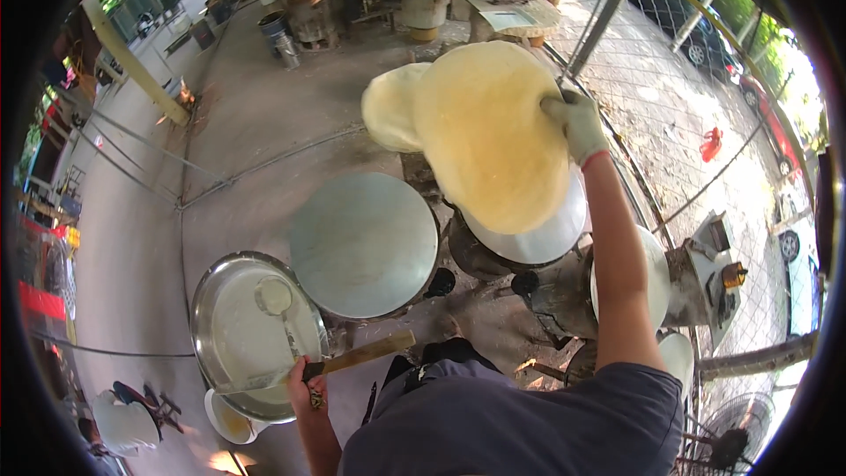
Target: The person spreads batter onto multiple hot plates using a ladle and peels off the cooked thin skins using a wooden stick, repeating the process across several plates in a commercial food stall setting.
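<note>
My gloved right hand (568, 123) pinches the right edge of a large pale-yellow flatbread sheet (485, 137), which is raised over a round metal griddle (529, 242); a floppy lobe of pale sheet sticks out at its left. My bare left hand (308, 383) grips a long spatula (357, 354) with a wooden handle, held across a steel basin (220, 308) of pale batter. A ladle (273, 298) lies in the batter, its handle reaching toward that hand. A bare griddle (361, 242) sits between the basin and the sheet.
Another griddle (648, 264) is under my right arm. Several drum stoves (313, 9) and a work table (502, 9) stand at the back. A wire fence (687, 106) runs along the right, beside a fan (727, 441). A person (123, 419) is at lower left, near a pole (132, 62).
</note>
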`<state>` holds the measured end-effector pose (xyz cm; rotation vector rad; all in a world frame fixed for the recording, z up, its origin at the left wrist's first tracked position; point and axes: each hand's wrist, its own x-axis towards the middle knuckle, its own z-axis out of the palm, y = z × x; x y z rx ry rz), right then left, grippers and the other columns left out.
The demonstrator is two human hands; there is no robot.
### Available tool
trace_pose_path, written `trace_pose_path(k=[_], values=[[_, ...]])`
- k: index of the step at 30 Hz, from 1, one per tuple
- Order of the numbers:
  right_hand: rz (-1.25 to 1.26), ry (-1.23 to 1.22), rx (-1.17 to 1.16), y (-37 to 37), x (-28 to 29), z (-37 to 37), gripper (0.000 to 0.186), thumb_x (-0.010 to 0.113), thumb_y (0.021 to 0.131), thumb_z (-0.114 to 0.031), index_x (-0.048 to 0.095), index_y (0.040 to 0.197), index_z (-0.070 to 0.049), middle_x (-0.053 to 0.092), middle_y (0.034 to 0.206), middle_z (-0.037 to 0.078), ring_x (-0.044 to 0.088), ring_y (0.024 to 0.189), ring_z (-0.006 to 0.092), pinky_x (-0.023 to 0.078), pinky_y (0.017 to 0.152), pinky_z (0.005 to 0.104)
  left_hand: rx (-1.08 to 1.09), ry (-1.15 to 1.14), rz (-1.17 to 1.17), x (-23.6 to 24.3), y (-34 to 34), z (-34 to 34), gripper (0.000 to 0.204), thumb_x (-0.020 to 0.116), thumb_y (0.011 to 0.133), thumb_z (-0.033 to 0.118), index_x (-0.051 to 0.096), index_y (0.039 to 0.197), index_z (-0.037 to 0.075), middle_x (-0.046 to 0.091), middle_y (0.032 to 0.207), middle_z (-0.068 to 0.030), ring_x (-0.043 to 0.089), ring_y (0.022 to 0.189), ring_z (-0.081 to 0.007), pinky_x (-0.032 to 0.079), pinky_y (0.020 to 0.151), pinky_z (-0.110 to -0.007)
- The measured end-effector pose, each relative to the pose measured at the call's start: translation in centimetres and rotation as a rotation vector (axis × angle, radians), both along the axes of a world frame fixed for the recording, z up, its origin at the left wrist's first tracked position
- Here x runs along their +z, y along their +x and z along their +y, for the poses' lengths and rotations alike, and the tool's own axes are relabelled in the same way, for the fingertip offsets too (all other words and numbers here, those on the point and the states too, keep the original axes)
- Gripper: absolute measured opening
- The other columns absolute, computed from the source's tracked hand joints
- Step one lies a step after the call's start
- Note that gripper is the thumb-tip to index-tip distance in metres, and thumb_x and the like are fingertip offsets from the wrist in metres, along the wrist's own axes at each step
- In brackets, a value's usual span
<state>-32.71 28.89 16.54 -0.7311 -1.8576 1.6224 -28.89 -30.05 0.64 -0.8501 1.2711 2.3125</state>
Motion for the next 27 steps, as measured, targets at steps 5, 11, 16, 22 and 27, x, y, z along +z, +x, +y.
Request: trace_pose_path(k=[5, 11, 16, 22, 27], values=[[-0.460, 0.456, 0.035, -14.1, -4.2, 12.2, 0.038, 0.069, 0.065, -0.026, 0.069, 0.092, 0.001, 0.067, 0.079, 0.011, 0.064, 0.073, 0.0212, 0.050, 0.068, 0.0330, 0.119, 0.028, -0.031, -1.8, -1.0, 0.8, 0.016, 0.057, 0.090, 0.022, 0.058, 0.094, 0.006, 0.053, 0.071, -0.0005, 0.037, 0.040, -0.0070, 0.030, 0.034, -0.021], [-0.194, 0.997, 0.079, -20.5, 4.3, 0.4, 0.024, 0.061, 0.077, -0.025, 0.070, 0.094, -0.010, 0.068, 0.089, 0.016, 0.065, 0.087, 0.0308, 0.050, 0.077, 0.0389, 0.248, -0.026, -0.039, -0.9, -0.5, 2.1, 0.017, 0.055, 0.091, 0.021, 0.057, 0.096, 0.005, 0.054, 0.073, -0.0012, 0.038, 0.041, -0.0064, 0.031, 0.034, -0.021], [-0.230, 1.448, 0.215, -22.7, -13.2, 1.7, 0.014, 0.053, 0.086, -0.024, 0.063, 0.082, -0.016, 0.057, 0.086, 0.008, 0.058, 0.086, 0.0277, 0.047, 0.074, 0.0420, 0.276, -0.012, -0.048, -0.9, -1.8, 4.0, 0.018, 0.054, 0.092, 0.022, 0.057, 0.097, 0.005, 0.052, 0.069, -0.0014, 0.038, 0.039, -0.0058, 0.030, 0.032, -0.020], [-0.489, 1.251, 0.372, -26.1, -27.5, 1.5, 0.017, 0.054, 0.083, -0.022, 0.068, 0.089, -0.017, 0.061, 0.095, 0.008, 0.059, 0.089, 0.0285, 0.048, 0.079, 0.0432, 0.381, -0.193, -0.134, 1.9, -3.1, 6.7, 0.018, 0.058, 0.090, 0.023, 0.057, 0.095, 0.005, 0.054, 0.070, -0.0018, 0.038, 0.040, -0.0058, 0.030, 0.032, -0.020], [-0.608, 1.273, 0.248, -25.6, -26.7, -0.5, 0.020, 0.053, 0.082, -0.018, 0.065, 0.098, -0.016, 0.060, 0.101, 0.009, 0.055, 0.099, 0.0294, 0.044, 0.082, 0.0455, 0.343, -0.147, -0.112, 1.5, -3.4, 6.2, 0.017, 0.059, 0.089, 0.021, 0.057, 0.095, 0.005, 0.055, 0.072, -0.0017, 0.039, 0.041, -0.0058, 0.031, 0.035, -0.019]])
